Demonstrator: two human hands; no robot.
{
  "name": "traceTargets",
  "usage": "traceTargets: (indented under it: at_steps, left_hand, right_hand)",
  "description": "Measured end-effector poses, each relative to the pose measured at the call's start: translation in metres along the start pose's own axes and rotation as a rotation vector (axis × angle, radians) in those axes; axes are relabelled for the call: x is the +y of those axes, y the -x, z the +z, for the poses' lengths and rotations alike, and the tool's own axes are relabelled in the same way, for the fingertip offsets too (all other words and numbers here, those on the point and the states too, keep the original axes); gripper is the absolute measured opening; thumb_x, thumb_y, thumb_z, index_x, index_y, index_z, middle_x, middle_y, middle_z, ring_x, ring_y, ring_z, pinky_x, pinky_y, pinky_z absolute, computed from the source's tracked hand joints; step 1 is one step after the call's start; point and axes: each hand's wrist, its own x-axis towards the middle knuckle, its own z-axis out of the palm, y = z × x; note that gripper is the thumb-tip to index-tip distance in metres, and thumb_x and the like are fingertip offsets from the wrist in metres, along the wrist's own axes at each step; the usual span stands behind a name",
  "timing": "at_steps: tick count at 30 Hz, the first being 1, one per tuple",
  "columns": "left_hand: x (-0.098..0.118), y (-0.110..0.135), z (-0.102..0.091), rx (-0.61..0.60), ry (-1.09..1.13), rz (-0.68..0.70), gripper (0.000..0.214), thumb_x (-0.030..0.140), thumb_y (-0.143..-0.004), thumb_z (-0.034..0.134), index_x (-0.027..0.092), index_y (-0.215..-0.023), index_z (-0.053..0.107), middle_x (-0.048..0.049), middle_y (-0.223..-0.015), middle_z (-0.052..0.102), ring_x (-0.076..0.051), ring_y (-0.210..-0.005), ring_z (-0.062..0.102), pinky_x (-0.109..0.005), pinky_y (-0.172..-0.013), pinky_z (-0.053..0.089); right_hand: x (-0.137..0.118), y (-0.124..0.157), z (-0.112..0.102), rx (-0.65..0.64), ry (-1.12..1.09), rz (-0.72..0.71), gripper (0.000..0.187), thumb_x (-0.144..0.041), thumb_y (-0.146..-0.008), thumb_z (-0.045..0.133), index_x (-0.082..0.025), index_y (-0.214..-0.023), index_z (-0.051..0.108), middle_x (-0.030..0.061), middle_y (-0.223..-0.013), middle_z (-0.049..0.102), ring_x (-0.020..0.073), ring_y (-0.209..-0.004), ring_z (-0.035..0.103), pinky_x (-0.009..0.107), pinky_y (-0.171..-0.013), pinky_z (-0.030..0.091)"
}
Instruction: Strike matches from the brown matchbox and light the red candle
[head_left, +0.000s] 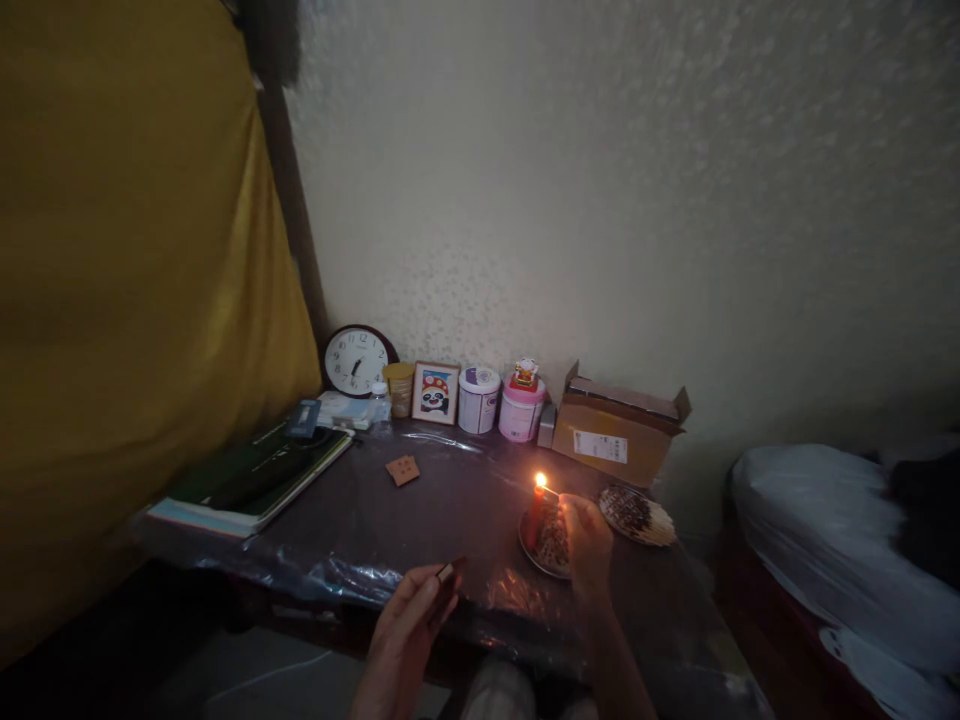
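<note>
A lit red candle (535,512) stands on a small plate (531,552) on the dark, plastic-covered table (390,520). My right hand (586,535) is pinched beside the flame, fingers closed on a thin stick I cannot make out clearly. Near the table's front edge, my left hand (409,620) grips a small dark box (448,575) between thumb and fingers. A patterned scallop shell (636,515) lies just right of the plate.
Against the wall stand a round clock (358,360), a framed panda picture (435,392), two tubs (499,402) and a cardboard box (619,425). Books (255,480) lie at the left by a yellow curtain (127,280). A bed (840,560) is at the right.
</note>
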Motion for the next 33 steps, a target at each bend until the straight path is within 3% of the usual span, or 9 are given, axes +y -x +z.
traceTargets:
  at_steps: [19, 25, 33]
  left_hand:
    - [-0.0022, 0.0020, -0.0018, 0.011, -0.003, -0.017, 0.022, 0.037, -0.067, 0.072, 0.019, -0.080, 0.072, -0.0073, -0.091, 0.073, -0.021, -0.093, 0.063, -0.032, -0.087, 0.045]
    - [0.0006, 0.0021, 0.0016, 0.039, 0.012, -0.023, 0.028, 0.039, -0.059, 0.077, 0.018, -0.077, 0.072, -0.0077, -0.088, 0.074, -0.022, -0.091, 0.063, -0.034, -0.086, 0.046]
    - [-0.0006, 0.0013, 0.0004, 0.023, 0.024, -0.022, 0.023, 0.037, -0.064, 0.075, 0.018, -0.077, 0.072, -0.0076, -0.089, 0.073, -0.021, -0.092, 0.062, -0.032, -0.085, 0.046]
  right_hand:
    - [-0.0031, 0.0023, -0.0001, 0.016, -0.047, 0.048, 0.021, -0.039, -0.069, 0.060, -0.019, -0.075, 0.065, 0.0009, -0.067, 0.064, 0.0154, -0.060, 0.059, 0.026, -0.057, 0.047]
    - [-0.0041, 0.0023, 0.0005, 0.026, -0.060, 0.068, 0.021, -0.039, -0.069, 0.061, -0.019, -0.074, 0.065, 0.0013, -0.066, 0.065, 0.0161, -0.060, 0.059, 0.027, -0.056, 0.048]
    - [-0.0086, 0.0028, -0.0012, 0.020, -0.073, 0.068, 0.024, -0.040, -0.069, 0.061, -0.018, -0.075, 0.065, 0.0005, -0.066, 0.064, 0.0161, -0.061, 0.059, 0.027, -0.057, 0.047]
